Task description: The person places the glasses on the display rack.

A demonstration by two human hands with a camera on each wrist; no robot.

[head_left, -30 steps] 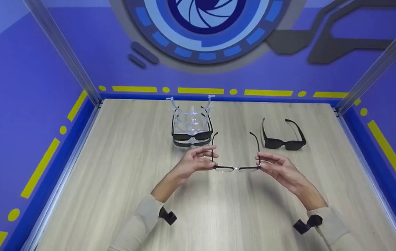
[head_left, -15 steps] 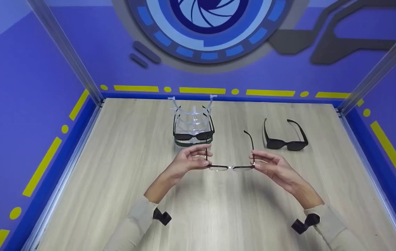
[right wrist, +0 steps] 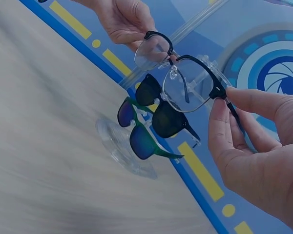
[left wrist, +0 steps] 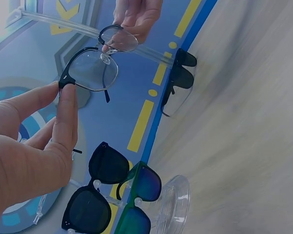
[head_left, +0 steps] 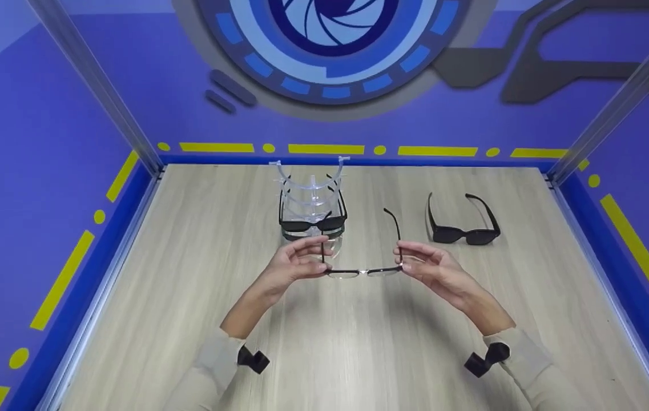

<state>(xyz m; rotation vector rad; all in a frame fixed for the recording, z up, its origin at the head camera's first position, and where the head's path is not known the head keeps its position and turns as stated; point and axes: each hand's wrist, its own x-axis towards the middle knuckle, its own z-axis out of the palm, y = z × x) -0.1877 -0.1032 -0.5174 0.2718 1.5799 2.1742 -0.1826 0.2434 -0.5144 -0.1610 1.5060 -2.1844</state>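
Note:
A pair of clear-lensed eyeglasses [head_left: 345,273] with a black browline is held above the table, its temples unfolded and pointing away from me. My left hand [head_left: 290,264] pinches the left hinge corner between thumb and fingers. At the opposite hinge, my right hand [head_left: 436,270] pinches the frame the same way. Just beyond the left hand stands a clear plastic display stand [head_left: 313,184]. It bears black sunglasses [left wrist: 109,163] and, below them, green-framed sunglasses [left wrist: 145,183] with bluish lenses. The left temple of the eyeglasses overlaps the stand in the head view.
Another pair of black sunglasses [head_left: 466,235] lies on the wood-grain table [head_left: 335,354] to the right, temples open. Blue printed panels [head_left: 233,123] wall the back and sides, with metal posts [head_left: 96,85] at the corners.
Both hands have moved left with the eyeglasses, bringing them nearer to the display stand. The stand and the sunglasses on the table stay in place.

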